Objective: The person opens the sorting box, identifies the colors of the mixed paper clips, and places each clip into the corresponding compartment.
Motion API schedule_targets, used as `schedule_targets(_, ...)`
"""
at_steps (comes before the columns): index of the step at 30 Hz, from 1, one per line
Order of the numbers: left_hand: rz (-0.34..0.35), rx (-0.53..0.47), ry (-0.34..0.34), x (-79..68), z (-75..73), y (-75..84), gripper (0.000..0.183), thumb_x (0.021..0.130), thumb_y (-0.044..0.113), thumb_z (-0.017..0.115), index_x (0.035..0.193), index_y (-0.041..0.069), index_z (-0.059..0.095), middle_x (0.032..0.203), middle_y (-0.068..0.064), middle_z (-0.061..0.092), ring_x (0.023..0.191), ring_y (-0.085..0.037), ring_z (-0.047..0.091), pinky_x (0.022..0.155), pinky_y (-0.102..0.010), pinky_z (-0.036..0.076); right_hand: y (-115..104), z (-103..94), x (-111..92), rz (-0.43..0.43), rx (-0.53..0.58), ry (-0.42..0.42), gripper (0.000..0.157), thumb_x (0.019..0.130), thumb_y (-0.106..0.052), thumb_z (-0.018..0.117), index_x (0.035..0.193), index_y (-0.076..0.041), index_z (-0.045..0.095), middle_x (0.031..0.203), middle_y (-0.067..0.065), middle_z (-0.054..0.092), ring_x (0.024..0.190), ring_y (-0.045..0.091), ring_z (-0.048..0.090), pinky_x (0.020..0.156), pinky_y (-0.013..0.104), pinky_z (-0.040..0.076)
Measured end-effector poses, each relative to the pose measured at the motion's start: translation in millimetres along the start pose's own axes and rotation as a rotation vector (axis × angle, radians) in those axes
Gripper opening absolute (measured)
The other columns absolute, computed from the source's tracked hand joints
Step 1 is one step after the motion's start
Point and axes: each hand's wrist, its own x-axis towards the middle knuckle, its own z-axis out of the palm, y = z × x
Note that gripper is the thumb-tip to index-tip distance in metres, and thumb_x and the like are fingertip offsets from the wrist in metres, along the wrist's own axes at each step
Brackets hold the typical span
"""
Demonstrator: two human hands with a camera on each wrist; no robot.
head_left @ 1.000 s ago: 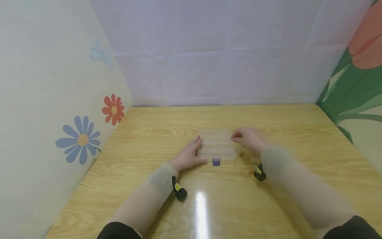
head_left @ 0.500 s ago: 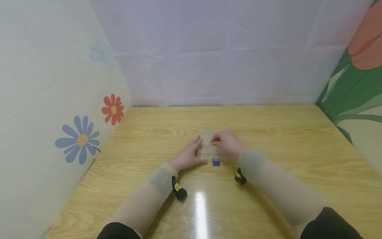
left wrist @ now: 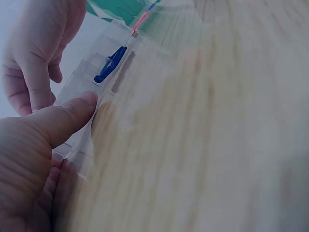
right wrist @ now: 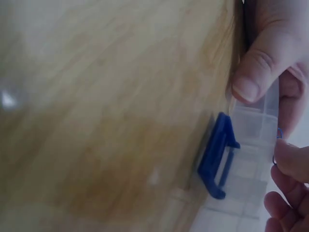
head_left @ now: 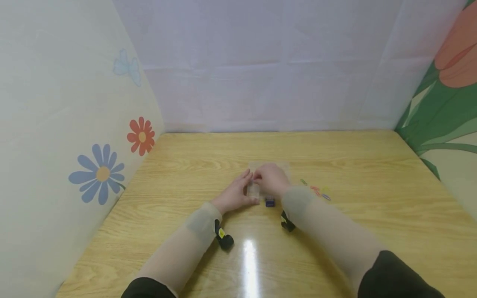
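A clear plastic compartment box (head_left: 254, 193) lies on the table, with a blue latch (head_left: 270, 202) on its front side. My left hand (head_left: 235, 193) grips the box's left end, its thumb (left wrist: 79, 108) against the front wall and its fingers along the left side. Above the left compartments is my right hand (head_left: 271, 180), which covers much of the box in the head view. Between its thumb and forefinger it pinches a thin blue wire paper clip (right wrist: 279, 134), partly hidden by the fingers.
Right of the box, several coloured paper clips lie loose on the wooden table (head_left: 186, 165), among them a green clip (head_left: 304, 181), a red clip (head_left: 314, 188) and a purple clip (head_left: 326, 197). A white cloth wall (head_left: 279, 74) stands behind the table.
My right hand has moved left from the box's right edge to above its left compartments, bringing the paper clip with it. The loose clips have come into sight. My left hand stays put.
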Motion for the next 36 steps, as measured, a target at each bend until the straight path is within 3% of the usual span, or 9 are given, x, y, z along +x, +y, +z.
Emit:
schedule_targets(12,0.016,-0.024,0.004,-0.9,0.2,0.7,0.097,0.077,0.042,0.08,0.152,0.011,0.027,0.16,-0.009,0.01,0.144,-0.031,0.017,0.116,-0.044,0.017,-4.3,5.3,0.0,-0.046,-0.034,0.026,0.006,0.086,-0.016,0.072,0.091,-0.013,0.074,0.09,0.001,0.067,0.091,0.021,0.059,0.088,0.039,0.048)
schedule_targets(22,0.01,-0.029,0.005,-0.5,0.7,0.7,0.097,0.077,0.043,0.08,0.152,0.011,0.027,0.161,-0.008,0.01,0.144,-0.029,0.016,0.116,-0.043,0.017,-3.1,4.1,-1.7,-0.026,-0.016,0.009,0.009,0.088,-0.019,0.071,0.094,-0.014,0.074,0.087,-0.001,0.064,0.088,0.019,0.056,0.085,0.036,0.048)
schedule_targets(27,0.006,-0.028,0.0,-1.1,0.1,1.5,0.1,0.077,0.045,0.078,0.152,0.007,0.024,0.161,-0.008,0.011,0.145,-0.029,0.015,0.117,-0.042,0.017,-0.2,-0.4,-5.1,0.02,0.037,-0.029,0.01,0.09,-0.02,0.069,0.097,-0.014,0.073,0.094,-0.002,0.067,0.093,0.018,0.058,0.091,0.036,0.047)
schedule_targets(36,-0.01,0.001,-0.009,-1.5,0.1,0.5,0.104,0.076,0.05,0.077,0.153,0.009,0.021,0.161,-0.004,0.007,0.146,-0.025,0.012,0.117,-0.042,0.015,16.6,-16.4,-18.9,0.08,0.158,-0.055,0.02,0.094,-0.022,0.063,0.11,-0.012,0.07,0.11,0.003,0.067,0.106,0.023,0.058,0.097,0.044,0.046)
